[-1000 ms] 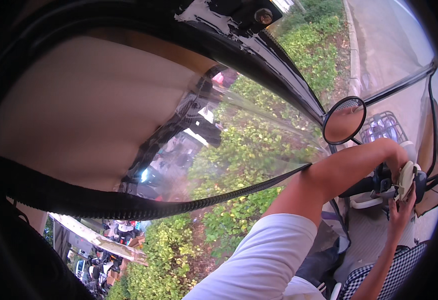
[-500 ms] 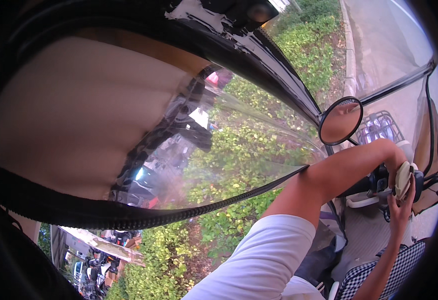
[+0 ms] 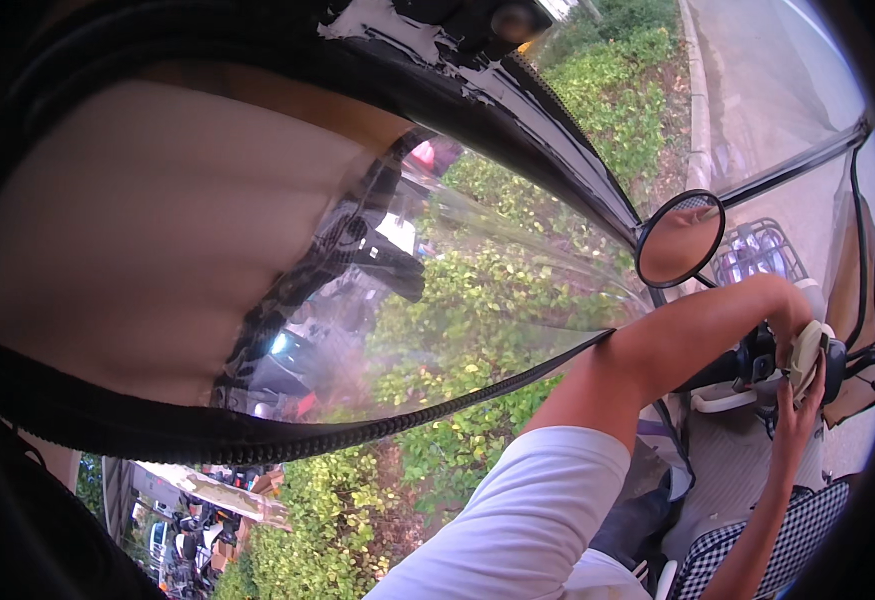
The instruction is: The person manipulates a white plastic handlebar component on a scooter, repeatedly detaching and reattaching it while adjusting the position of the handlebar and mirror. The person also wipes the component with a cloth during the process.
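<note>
A pale cream, soft-looking folded piece, perhaps a cloth, is held between my two hands over the middle of a scooter's handlebar. My left hand reaches over from above with the wrist bent down, its fingers closed at the piece and partly hidden. From below, my right hand grips the lower part of it, fingers pointing up. A black dashboard or control housing sits right behind the piece. The bare left arm, in a white sleeve, crosses in front of the handlebar.
A round mirror stands beyond my left forearm, near a wire basket. A clear plastic side curtain with a black zipper hangs at left, bushes behind it. A checked seat cover is below.
My right hand has shifted slightly, its fingers straighter against the pale piece. The view has tilted a little; the arms stay nearly in place.
</note>
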`<state>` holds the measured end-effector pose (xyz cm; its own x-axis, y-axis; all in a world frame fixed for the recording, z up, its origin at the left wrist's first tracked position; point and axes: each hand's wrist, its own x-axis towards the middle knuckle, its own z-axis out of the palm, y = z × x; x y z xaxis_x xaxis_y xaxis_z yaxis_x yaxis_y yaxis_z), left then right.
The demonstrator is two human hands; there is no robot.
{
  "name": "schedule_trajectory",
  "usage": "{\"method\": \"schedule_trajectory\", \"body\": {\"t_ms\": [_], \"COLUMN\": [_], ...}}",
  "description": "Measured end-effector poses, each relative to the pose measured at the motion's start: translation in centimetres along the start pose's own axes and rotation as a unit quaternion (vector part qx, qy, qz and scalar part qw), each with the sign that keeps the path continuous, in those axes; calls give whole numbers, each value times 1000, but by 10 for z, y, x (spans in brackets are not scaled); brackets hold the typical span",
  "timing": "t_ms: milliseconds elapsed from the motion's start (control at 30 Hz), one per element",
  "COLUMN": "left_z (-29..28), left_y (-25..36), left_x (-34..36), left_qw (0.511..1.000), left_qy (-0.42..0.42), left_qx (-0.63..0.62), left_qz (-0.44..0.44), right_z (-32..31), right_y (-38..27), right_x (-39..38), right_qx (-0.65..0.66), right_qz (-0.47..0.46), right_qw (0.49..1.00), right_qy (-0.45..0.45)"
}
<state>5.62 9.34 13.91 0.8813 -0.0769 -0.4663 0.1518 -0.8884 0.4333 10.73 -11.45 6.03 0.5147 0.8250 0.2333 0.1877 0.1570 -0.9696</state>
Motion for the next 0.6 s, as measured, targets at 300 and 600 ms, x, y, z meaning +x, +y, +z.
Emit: {"method": "schedule_trajectory", "body": {"t_ms": [300, 600], "left_z": [1, 7], "left_y": [-3, -12], "left_x": [0, -1], "left_qw": [1000, 1000], "left_qy": [5, 5], "left_qx": [2, -7], "left_qz": [9, 4], "right_z": [6, 13], "right_y": [-4, 2], "right_x": [-2, -2], "right_qx": [-23, 29], "right_qz": [27, 35], "right_qw": [999, 998], "right_qy": [25, 37]}}
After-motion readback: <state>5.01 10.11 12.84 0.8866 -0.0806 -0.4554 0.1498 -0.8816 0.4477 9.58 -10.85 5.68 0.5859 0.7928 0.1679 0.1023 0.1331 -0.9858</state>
